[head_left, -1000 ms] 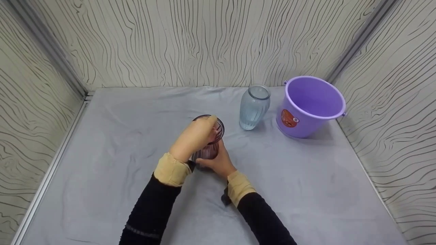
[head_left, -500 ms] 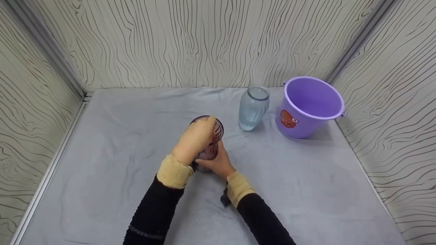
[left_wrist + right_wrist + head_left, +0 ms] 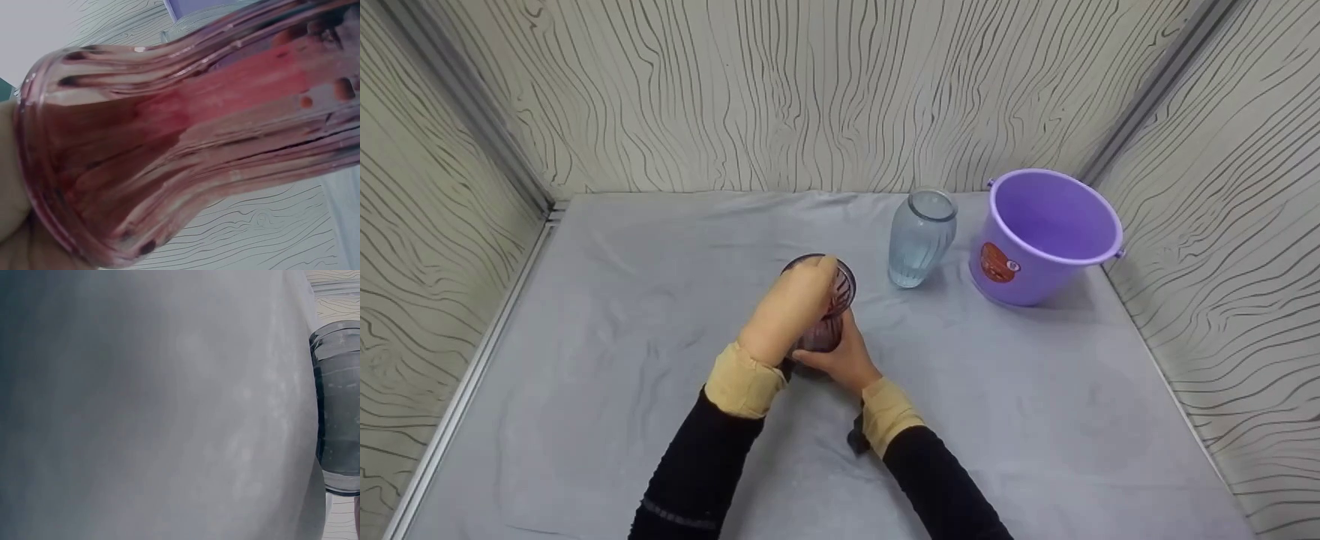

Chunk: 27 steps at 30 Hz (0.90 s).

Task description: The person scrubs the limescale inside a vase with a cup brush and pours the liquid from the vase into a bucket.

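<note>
A ribbed, purple-tinted glass vase (image 3: 820,335) with a flared mouth stands on the cloth between my hands, its top partly covered. My left hand (image 3: 786,309) reaches down into the mouth, its fingers hidden in the head view. Through the glass, in the left wrist view, those fingers taper onto a long pink-red thing (image 3: 247,84); its exact kind is blurred. My right hand (image 3: 844,361) grips the lower body of the vase, thumb in front. At the right wrist view's edge shows the thick glass base (image 3: 342,416).
A light blue glass vase (image 3: 919,244) stands upright to the right, behind my hands. Farther right is a purple bucket (image 3: 1020,277) with a red sticker. Grey cloth (image 3: 607,337) covers the table, and wood-patterned walls (image 3: 780,97) enclose its back and sides.
My left hand and wrist have shifted slightly to the right and stay in the vase's mouth. The right hand keeps its grip. The blue vase and the bucket stand where they were.
</note>
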Each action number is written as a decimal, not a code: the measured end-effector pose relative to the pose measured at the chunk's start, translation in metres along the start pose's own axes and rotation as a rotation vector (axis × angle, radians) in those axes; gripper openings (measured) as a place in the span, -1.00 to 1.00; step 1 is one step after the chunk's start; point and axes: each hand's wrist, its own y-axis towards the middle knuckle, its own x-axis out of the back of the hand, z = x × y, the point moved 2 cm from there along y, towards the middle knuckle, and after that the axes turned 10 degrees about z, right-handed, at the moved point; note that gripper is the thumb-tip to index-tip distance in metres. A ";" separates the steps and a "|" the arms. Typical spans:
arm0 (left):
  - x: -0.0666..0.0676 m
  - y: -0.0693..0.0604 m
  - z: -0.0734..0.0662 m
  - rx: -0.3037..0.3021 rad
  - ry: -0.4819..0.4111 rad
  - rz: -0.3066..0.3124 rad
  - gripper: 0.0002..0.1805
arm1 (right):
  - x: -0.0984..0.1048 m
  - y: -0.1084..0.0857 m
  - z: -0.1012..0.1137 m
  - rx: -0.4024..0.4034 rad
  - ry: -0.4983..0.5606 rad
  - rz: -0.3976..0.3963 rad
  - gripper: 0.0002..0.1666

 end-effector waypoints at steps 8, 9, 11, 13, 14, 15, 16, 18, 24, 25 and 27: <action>-0.001 0.000 -0.003 0.015 0.020 0.003 -0.71 | 0.001 0.000 0.001 -0.003 -0.006 -0.007 0.27; -0.001 0.000 -0.003 0.014 0.025 0.001 -0.71 | 0.000 0.000 0.002 -0.006 -0.009 -0.007 0.27; -0.002 0.000 -0.002 0.010 0.030 -0.001 -0.73 | 0.000 0.000 0.002 -0.004 -0.013 -0.010 0.28; -0.001 0.000 -0.002 0.002 0.028 -0.004 -0.77 | 0.000 -0.001 0.002 -0.002 -0.018 -0.012 0.29; -0.001 0.001 -0.001 -0.004 0.027 -0.004 -0.79 | -0.001 -0.001 0.002 0.001 -0.018 -0.012 0.30; -0.001 0.001 -0.001 -0.011 0.027 -0.003 -0.82 | -0.001 -0.001 0.002 0.003 -0.016 -0.014 0.30; -0.001 0.001 -0.001 -0.015 0.023 0.001 -0.84 | -0.001 -0.001 0.002 0.004 -0.017 -0.015 0.31; -0.001 0.001 0.000 -0.029 0.016 0.005 -0.87 | -0.001 -0.001 0.002 0.001 -0.017 -0.017 0.31; 0.000 0.000 0.003 -0.061 -0.011 0.016 -0.91 | 0.000 -0.001 0.003 -0.012 -0.023 -0.005 0.32; 0.000 0.001 0.004 -0.063 -0.016 0.024 -0.91 | 0.000 -0.002 0.003 -0.018 -0.023 -0.001 0.32; 0.001 0.002 0.006 -0.065 -0.029 0.044 -0.91 | 0.000 -0.002 0.003 -0.020 -0.013 0.004 0.31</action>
